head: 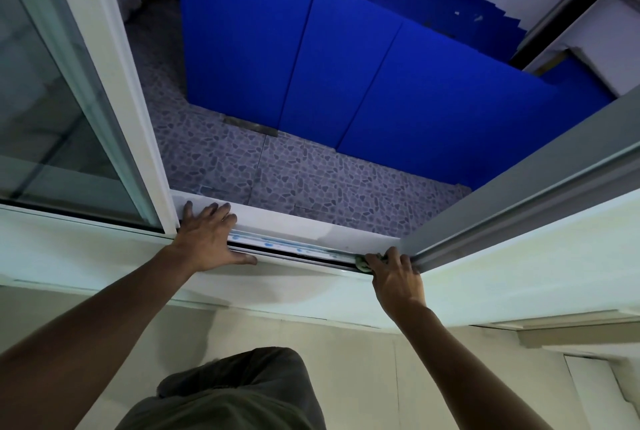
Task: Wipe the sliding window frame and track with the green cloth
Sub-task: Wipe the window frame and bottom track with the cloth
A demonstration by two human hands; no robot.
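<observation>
Below the open window you look down on a floor (311,180) of pebble-patterned tiles, with three blue panels (332,66) standing side by side against it and more blue sheets stacked behind them. One glass pane (45,100) in a white sash (114,83) sits to your left, and one grey frame post (519,201) slants in from the right.

Your two hands are both on the bottom of the window. Your left hand (207,239) lies flat with its fingers spread on the white sill (294,225), close to the foot of the sash, thumb reaching across the track (294,251) toward you. It holds nothing.

Your right hand (394,274) is at the right end of the track, just beside the grey post, with its fingers curled down and pressed together over the green cloth (362,263). Only one small bunch of the cloth shows (the rest is hidden under your fingers), peeking out at the left of the knuckles and lying in the track groove.

Between your hands the track runs bare, with several pale blue smudges (270,241) along its white strip. Your bare forearms reach up from the lower edge, above one dark-clothed knee (242,391).
</observation>
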